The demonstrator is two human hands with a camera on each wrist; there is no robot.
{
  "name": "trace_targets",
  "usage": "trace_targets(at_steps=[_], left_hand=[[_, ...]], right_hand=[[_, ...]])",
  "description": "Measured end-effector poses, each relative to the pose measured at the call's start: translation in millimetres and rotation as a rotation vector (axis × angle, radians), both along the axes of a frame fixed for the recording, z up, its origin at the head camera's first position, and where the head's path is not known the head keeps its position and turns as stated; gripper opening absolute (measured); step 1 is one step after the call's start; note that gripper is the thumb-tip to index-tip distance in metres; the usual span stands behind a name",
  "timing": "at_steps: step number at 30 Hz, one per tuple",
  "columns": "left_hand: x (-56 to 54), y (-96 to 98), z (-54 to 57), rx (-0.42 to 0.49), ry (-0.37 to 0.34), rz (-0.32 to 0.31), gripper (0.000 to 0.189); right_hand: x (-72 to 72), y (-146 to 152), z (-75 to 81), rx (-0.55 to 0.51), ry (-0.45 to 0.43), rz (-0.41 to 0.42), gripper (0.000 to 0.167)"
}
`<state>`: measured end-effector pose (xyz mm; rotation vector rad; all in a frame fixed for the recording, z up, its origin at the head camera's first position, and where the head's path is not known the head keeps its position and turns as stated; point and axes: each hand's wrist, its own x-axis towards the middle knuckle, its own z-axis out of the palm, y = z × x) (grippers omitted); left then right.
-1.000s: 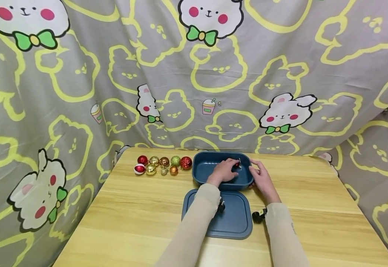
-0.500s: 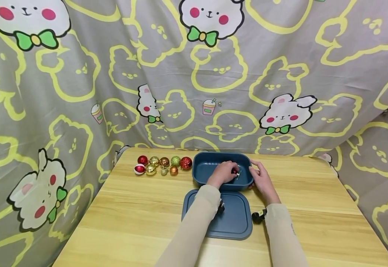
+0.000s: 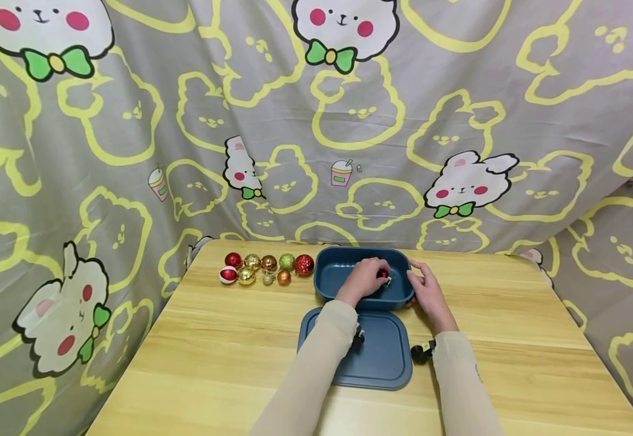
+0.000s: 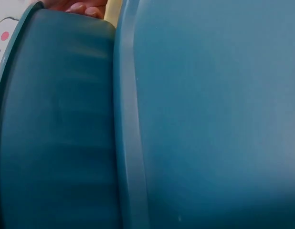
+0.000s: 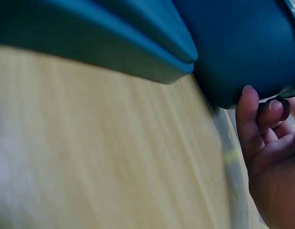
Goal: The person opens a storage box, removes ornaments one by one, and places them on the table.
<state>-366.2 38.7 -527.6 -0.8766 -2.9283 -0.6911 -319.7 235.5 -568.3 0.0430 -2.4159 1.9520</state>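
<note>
My left hand (image 3: 368,280) reaches inside the blue storage box (image 3: 330,293), its fingers curled over a small red bauble (image 3: 383,274) near the right part of the floor. Part of the bauble is hidden under the fingers; its metal cap and loop point toward the front right. At the box's right end, my right hand (image 3: 429,297) holds the wall, thumb on the outside and fingers by the rim. The right wrist view shows that thumb (image 5: 247,114) against the wall. In front of the box lies its flat blue lid (image 3: 382,363), partly covered by my left sleeve.
Left of the box, several Christmas baubles stand in two rows, among them a large red one (image 3: 304,265), a green one (image 3: 286,261) and a red-and-white one (image 3: 228,275). A patterned curtain (image 3: 371,145) hangs behind the wooden table (image 3: 213,363).
My left hand's fingers have curled in around the red bauble and drawn it slightly left and toward the front. The right hand stays at the box's end.
</note>
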Motion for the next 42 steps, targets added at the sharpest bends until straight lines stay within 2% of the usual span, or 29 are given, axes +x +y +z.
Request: trace_targets(at_steps=[6, 16, 26, 37, 42], left_hand=[[1.5, -2.0, 8.5, 0.031, 0.019, -0.012, 0.022], [7.5, -14.9, 34.1, 0.128, 0.036, -0.061, 0.025], [11.6, -34.6, 45.1, 0.189, 0.069, -0.088, 0.026], [18.8, -65.6, 59.3, 0.243, 0.059, -0.084, 0.029], [20.5, -84.7, 64.4, 0.255, 0.072, -0.063, 0.03]], right_hand=[[-0.2, 2.5, 1.4, 0.011, 0.004, 0.0, 0.053], [-0.1, 0.8, 0.7, 0.005, 0.016, -0.004, 0.05], [0.3, -1.8, 4.7, 0.007, 0.005, -0.001, 0.052], [1.6, -3.9, 3.8, 0.078, 0.042, -0.029, 0.047], [5.2, -6.0, 15.0, 0.079, 0.017, -0.028, 0.048]])
